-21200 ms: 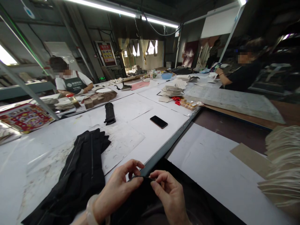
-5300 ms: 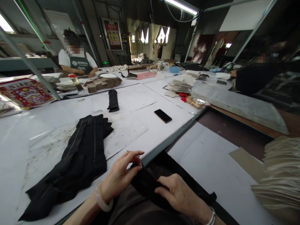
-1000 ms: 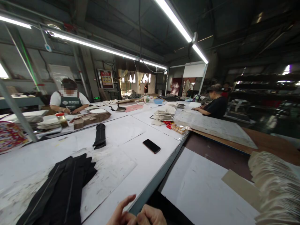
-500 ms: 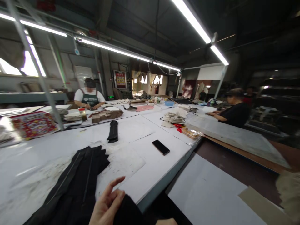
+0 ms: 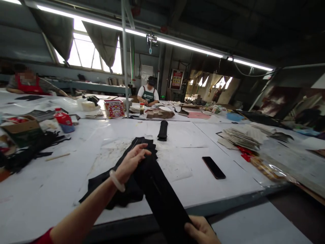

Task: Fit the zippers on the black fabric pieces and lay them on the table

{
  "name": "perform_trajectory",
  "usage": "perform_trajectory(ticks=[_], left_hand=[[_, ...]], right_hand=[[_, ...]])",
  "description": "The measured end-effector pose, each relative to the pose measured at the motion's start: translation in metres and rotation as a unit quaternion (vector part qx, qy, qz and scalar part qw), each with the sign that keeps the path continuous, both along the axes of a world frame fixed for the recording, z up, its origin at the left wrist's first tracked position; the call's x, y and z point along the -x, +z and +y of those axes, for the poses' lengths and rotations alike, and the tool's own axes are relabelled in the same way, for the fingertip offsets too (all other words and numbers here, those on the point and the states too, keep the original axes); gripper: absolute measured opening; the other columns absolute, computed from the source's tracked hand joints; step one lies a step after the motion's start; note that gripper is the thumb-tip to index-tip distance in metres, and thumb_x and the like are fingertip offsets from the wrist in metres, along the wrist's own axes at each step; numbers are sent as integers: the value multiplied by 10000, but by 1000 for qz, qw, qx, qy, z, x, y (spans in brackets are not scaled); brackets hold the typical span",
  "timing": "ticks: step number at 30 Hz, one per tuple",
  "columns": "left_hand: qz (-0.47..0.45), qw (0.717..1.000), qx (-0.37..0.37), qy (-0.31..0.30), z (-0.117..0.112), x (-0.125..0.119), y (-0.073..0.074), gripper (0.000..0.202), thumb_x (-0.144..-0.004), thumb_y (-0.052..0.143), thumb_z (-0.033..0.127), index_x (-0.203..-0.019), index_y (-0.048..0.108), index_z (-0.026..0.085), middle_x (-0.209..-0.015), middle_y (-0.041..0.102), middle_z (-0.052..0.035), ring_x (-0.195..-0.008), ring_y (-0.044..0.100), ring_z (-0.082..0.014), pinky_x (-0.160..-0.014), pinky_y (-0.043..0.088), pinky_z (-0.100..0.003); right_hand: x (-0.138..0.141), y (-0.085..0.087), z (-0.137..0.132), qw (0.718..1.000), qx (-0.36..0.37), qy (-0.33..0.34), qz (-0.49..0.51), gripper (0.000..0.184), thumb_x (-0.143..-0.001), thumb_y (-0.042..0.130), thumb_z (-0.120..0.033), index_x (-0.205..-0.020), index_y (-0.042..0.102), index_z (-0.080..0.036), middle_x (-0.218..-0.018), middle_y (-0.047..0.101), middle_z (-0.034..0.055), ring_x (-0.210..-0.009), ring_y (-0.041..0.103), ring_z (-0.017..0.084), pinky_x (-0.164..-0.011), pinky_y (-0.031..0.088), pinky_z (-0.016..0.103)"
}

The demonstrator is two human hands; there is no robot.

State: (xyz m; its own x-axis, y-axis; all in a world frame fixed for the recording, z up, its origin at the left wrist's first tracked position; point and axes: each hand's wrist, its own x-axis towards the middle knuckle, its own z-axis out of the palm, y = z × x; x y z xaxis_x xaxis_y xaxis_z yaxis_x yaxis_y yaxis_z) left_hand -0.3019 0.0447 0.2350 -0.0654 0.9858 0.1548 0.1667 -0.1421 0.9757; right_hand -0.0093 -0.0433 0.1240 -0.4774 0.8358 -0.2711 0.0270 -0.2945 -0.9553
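A long black fabric piece (image 5: 162,193) slants from mid-table down toward me. At its far end, my left hand (image 5: 134,159) is closed on the edge, with a pale bangle on the wrist. My right hand (image 5: 201,230) grips the near end, thumb on top, partly cut off by the frame's bottom. Beneath and left of the held piece, a fanned stack of black fabric pieces (image 5: 101,184) lies on the white table (image 5: 175,169). Beyond it stands a narrow black bundle (image 5: 163,130).
A phone (image 5: 213,167) lies right of the fabric. Farther right are stacked pale pieces (image 5: 241,137) and a plastic food box (image 5: 266,168). To the left sit a red bottle (image 5: 63,120), a carton (image 5: 22,130) and a thin stick (image 5: 58,157). A metal post (image 5: 125,61) rises behind. Two co-workers sit across the table.
My view has swung left. My left hand has moved forward over the table, and the black fabric piece now stretches between both hands. The right hand has come further into view.
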Motion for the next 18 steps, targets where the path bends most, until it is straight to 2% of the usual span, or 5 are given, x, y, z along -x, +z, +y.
perform_trajectory(ticks=[4,7,9,14,18], left_hand=[[133,987,-62,63,50,64,51,688,-900,489,552,-1459,354,174,-1432,518,-152,-1249,525,-291,-1079,351,-423],[237,963,-71,108,70,101,48,757,-885,519,534,-1491,305,132,-1601,251,-163,-1464,201,-333,-1189,102,-462],[294,950,-40,100,69,117,18,755,-888,510,540,-1469,349,86,-1569,316,-196,-1453,239,-350,-1188,113,-476],[378,922,77,18,43,133,-94,553,-911,579,491,-1335,538,137,-1420,537,-172,-1309,492,-330,-1112,327,-543],[406,906,120,-22,35,143,-141,517,-931,594,427,-1378,493,186,-1513,420,-134,-1371,402,-331,-1130,282,-593]], right_hand=[[82,46,61,994,-4,-28,108,506,-775,663,-633,-870,686,-137,-807,675,40,-722,590,150,-680,463,269],[138,46,100,997,30,8,74,451,-818,625,-601,-932,642,-165,-834,697,27,-726,636,135,-685,483,260],[157,25,112,997,58,37,27,428,-837,618,-566,-882,612,-140,-714,697,41,-579,626,137,-577,461,264],[151,-42,107,993,89,57,-49,400,-844,629,-501,-804,598,-104,-639,707,94,-475,623,135,-488,412,238],[135,-65,101,994,83,46,-47,416,-789,668,-524,-871,626,-118,-749,729,95,-577,660,133,-567,486,245]])
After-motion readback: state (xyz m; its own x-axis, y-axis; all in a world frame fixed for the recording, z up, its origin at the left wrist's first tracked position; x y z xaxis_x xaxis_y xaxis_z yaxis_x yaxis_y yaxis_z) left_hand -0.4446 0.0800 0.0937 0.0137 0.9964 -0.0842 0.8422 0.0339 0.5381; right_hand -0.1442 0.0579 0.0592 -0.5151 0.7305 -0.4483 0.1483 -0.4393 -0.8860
